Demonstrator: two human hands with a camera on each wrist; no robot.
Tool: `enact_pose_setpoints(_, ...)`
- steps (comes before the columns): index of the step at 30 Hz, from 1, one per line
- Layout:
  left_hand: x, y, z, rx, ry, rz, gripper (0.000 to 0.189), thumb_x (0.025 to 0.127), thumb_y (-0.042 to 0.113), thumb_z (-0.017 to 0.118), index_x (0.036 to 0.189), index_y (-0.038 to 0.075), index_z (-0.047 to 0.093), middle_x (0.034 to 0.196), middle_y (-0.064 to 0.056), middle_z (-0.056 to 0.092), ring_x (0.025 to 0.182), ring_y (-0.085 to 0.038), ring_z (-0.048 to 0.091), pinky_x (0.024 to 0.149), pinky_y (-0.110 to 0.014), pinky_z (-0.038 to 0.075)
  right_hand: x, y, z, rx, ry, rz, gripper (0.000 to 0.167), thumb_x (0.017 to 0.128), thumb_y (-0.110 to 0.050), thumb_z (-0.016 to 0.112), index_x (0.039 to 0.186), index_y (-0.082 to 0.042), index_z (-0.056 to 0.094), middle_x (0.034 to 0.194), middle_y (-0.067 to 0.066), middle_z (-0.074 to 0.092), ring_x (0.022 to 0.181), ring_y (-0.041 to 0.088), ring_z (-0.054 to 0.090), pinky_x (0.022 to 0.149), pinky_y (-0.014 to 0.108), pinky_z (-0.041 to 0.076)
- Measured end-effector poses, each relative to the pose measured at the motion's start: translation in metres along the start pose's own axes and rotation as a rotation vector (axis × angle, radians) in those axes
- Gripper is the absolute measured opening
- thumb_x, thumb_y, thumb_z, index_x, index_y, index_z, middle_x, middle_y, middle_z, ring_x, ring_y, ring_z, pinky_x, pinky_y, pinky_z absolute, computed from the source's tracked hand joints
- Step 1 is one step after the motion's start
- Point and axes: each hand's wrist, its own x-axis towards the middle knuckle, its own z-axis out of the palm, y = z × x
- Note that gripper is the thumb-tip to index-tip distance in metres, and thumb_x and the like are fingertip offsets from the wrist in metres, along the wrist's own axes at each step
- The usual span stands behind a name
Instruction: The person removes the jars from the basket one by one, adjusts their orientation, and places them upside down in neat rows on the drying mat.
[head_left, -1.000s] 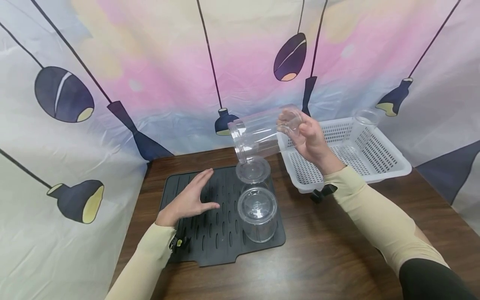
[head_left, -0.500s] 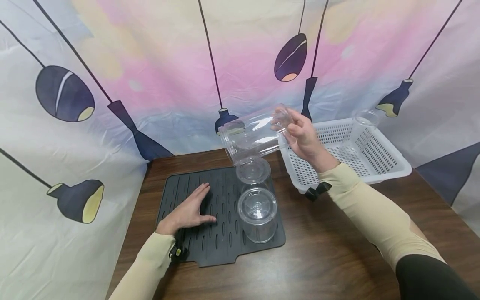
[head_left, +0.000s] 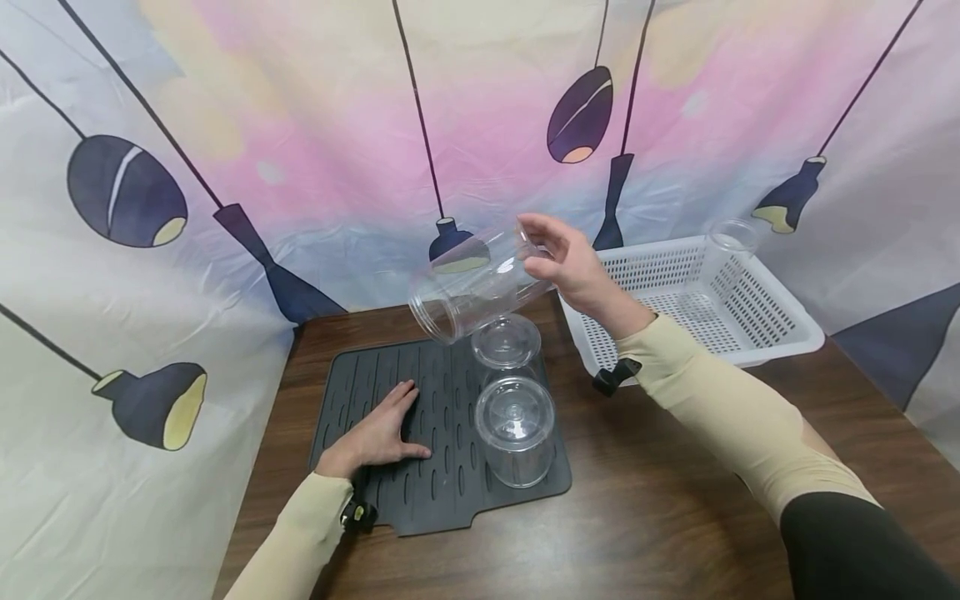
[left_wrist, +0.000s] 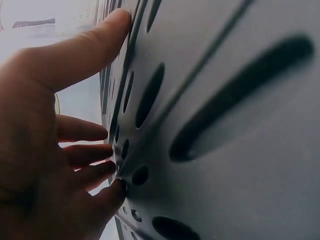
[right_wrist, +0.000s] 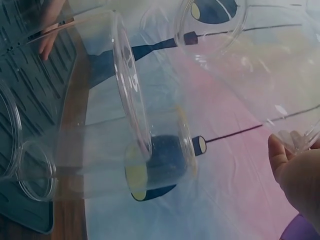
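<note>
Clear jar (head_left: 483, 287), axis slanted, rim (head_left: 433, 312) down-left

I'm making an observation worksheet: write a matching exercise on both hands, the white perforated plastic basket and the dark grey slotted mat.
1. Left hand
2. Right hand
3. White basket
4. Dark slotted mat

A. Has one clear cylindrical jar inside
B. Grips a tilted clear jar
C. Touches the mat
D. Bears two clear jars

Pairs: 1-C, 2-B, 3-A, 4-D
</note>
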Motion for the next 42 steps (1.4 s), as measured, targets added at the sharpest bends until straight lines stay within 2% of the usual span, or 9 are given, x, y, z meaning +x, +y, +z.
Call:
enact_pose_setpoints(2, -0.001, 0.0, 0.0, 0.008, -0.008, -0.009, 0.106, 0.073, 0.049, 0.082, 0.15, -0.004, 0.031, 0.159, -0.022, 0.022, 0.147, -0.039, 0.019, 0.111, -0.055, 0.034, 0.001, 0.0, 0.003, -0.047, -0.021, 0.01, 0.121, 0.057, -0.054, 0.09, 0.139, 0.018, 0.037, 0.118, 0.002, 0.056, 0.109, 0.011, 0.051, 0.102, 0.023, 0.041)
enact_pose_setpoints(4, -0.001, 0.0, 0.001, 0.014, -0.017, -0.017, 0.107, 0.073, 0.05, 0.082, 0.15, -0.004, 0.032, 0.159, -0.022, 0.022, 0.147, -0.039, 0.02, 0.111, -0.054, 0.034, 0.003, 0.001, 0.006, -0.091, -0.045, 0.015, 0.107, 0.065, -0.041, 0.09, 0.139, 0.016, 0.039, 0.124, 0.01, 0.054, 0.113, 0.013, 0.05, 0.106, 0.026, 0.039)
enact_pose_setpoints(7, 0.0, 0.001, 0.001, 0.015, -0.018, -0.026, 0.108, 0.072, 0.051, 0.083, 0.15, -0.004, 0.032, 0.159, -0.021, 0.023, 0.147, -0.038, 0.02, 0.111, -0.054, 0.034, 0.005, 0.0, 0.011, -0.157, -0.081, 0.008, 0.081, 0.074, -0.016, 0.079, 0.14, 0.013, 0.041, 0.132, 0.023, 0.05, 0.119, 0.016, 0.049, 0.109, 0.031, 0.038)
enact_pose_setpoints(9, 0.002, 0.001, 0.001, 0.014, -0.016, -0.031, 0.108, 0.071, 0.051, 0.084, 0.15, -0.004, 0.033, 0.159, -0.021, 0.024, 0.147, -0.038, 0.021, 0.111, -0.054, 0.034, 0.008, 0.001, 0.013, -0.204, -0.098, 0.003, 0.074, 0.075, -0.007, 0.072, 0.14, 0.01, 0.043, 0.135, 0.027, 0.048, 0.121, 0.019, 0.049, 0.109, 0.033, 0.038)
enact_pose_setpoints(16, 0.002, 0.001, 0.0, 0.017, -0.031, -0.048, 0.109, 0.07, 0.052, 0.084, 0.15, -0.002, 0.034, 0.16, -0.019, 0.023, 0.148, -0.036, 0.02, 0.112, -0.053, 0.032, 0.012, 0.004, 0.024, -0.327, -0.149, 0.024, 0.074, 0.076, -0.015, 0.075, 0.141, 0.003, 0.045, 0.136, 0.02, 0.05, 0.119, 0.025, 0.052, 0.103, 0.035, 0.043)
enact_pose_setpoints(23, 0.002, 0.002, -0.001, 0.009, -0.022, -0.041, 0.107, 0.07, 0.05, 0.084, 0.149, -0.003, 0.035, 0.159, -0.02, 0.024, 0.148, -0.037, 0.021, 0.112, -0.053, 0.032, 0.015, 0.006, 0.034, -0.371, -0.151, 0.06, 0.073, 0.076, -0.009, 0.077, 0.142, -0.002, 0.046, 0.134, 0.016, 0.05, 0.11, 0.025, 0.055, 0.093, 0.034, 0.05)
enact_pose_setpoints(26, 0.002, 0.002, -0.001, 0.015, -0.021, -0.042, 0.107, 0.07, 0.05, 0.084, 0.149, -0.004, 0.035, 0.159, -0.02, 0.024, 0.147, -0.037, 0.021, 0.112, -0.053, 0.033, 0.018, 0.008, 0.038, -0.431, -0.148, 0.047, 0.073, 0.076, -0.01, 0.079, 0.141, -0.003, 0.047, 0.13, 0.015, 0.052, 0.112, 0.024, 0.054, 0.097, 0.033, 0.048)
enact_pose_setpoints(36, 0.001, 0.002, -0.001, 0.006, -0.029, -0.045, 0.108, 0.071, 0.051, 0.083, 0.15, -0.003, 0.033, 0.159, -0.02, 0.024, 0.148, -0.038, 0.02, 0.112, -0.053, 0.033, 0.022, 0.012, 0.048, -0.697, -0.186, 0.017, 0.079, 0.072, -0.032, 0.085, 0.14, -0.01, 0.051, 0.128, 0.006, 0.056, 0.116, 0.018, 0.052, 0.101, 0.033, 0.044)
enact_pose_setpoints(42, 0.001, 0.002, -0.001, -0.003, -0.032, -0.048, 0.108, 0.071, 0.052, 0.083, 0.15, -0.003, 0.033, 0.16, -0.019, 0.023, 0.148, -0.037, 0.02, 0.112, -0.054, 0.033, 0.023, 0.019, 0.05, -0.777, -0.23, 0.007, 0.084, 0.07, -0.037, 0.086, 0.141, -0.008, 0.051, 0.129, 0.008, 0.056, 0.118, 0.019, 0.053, 0.1, 0.032, 0.045)
